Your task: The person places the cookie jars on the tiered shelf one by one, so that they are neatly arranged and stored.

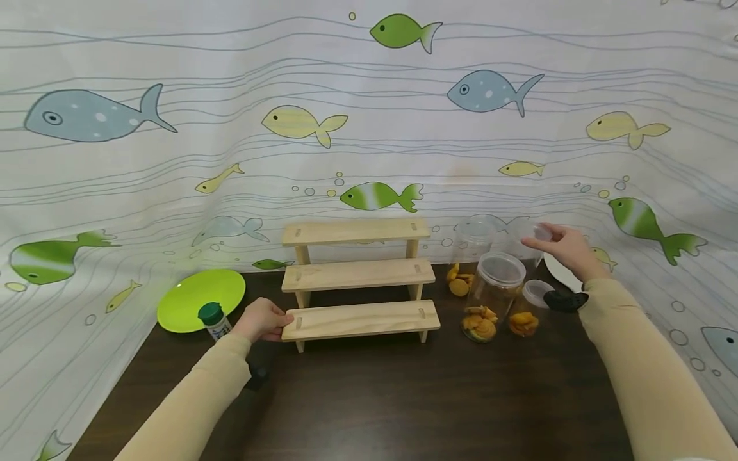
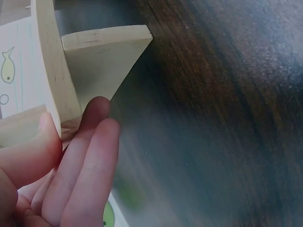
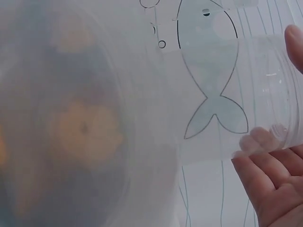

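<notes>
A three-tier wooden step shelf stands mid-table against the back sheet. My left hand pinches the left end of its lowest board; in the left wrist view the thumb lies on one face of the wood and the fingers on the other side. At the back right, my right hand grips a clear plastic jar near its top. In the right wrist view, thumb and fingers span that transparent jar, and no contents show in its visible part. A larger blurred jar fills the near left there.
Near the right hand stand a tall lidded jar, a smaller lidded jar and a rear jar, with orange-brown pieces inside. A white plate lies behind them. Left are a lime-green plate and a green-capped bottle.
</notes>
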The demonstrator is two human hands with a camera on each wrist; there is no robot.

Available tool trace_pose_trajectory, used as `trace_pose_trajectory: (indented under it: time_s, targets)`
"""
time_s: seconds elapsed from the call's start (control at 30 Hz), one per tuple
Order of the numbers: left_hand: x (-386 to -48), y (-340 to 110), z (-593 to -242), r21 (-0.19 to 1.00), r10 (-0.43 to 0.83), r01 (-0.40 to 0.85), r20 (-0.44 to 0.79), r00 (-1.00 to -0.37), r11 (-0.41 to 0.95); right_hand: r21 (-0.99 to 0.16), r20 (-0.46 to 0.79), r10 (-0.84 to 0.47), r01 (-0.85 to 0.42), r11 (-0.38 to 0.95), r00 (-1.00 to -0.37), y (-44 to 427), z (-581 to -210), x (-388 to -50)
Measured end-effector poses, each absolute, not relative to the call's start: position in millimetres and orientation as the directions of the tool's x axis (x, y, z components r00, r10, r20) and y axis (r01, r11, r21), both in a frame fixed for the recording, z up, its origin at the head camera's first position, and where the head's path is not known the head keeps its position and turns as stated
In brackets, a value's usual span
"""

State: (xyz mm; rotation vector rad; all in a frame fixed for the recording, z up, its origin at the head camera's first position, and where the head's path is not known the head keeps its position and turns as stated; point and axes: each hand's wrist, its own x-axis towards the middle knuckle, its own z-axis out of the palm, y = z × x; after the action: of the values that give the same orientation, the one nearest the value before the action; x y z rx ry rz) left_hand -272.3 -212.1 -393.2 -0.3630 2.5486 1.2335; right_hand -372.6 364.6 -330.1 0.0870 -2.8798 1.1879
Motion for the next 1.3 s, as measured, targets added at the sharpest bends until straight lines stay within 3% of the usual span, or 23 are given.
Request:
trace_pose_trajectory:
  time_s: [0.3,0.7,1.03,1.3]
  targets:
    - [-280,-205,-391,0.705,-0.088,-0.331,-0.358,-0.929,0.627,-0.759,0.098,0.063,-0.034,0.651,-0.993,369,-327,-356]
    - [-279,-209,-393,0.688,-0.106,-0.345,-0.365,-0.925,0.638,-0.728,0.265,0.155,-0.092,0.680,-0.952,361,-304,-346]
    - [-278,-208,-392,0.691,-0.113,-0.349,-0.364,-0.925,0.633,-0.722,0.455,0.246,-0.193,0.664,-0.856,353,-268,-337]
    - [-274,-212,-394,0.684,-0.138,-0.374,-0.375,-0.917,0.626,-0.759,0.497,0.266,-0.265,0.595,-0.826,342,-228,-326]
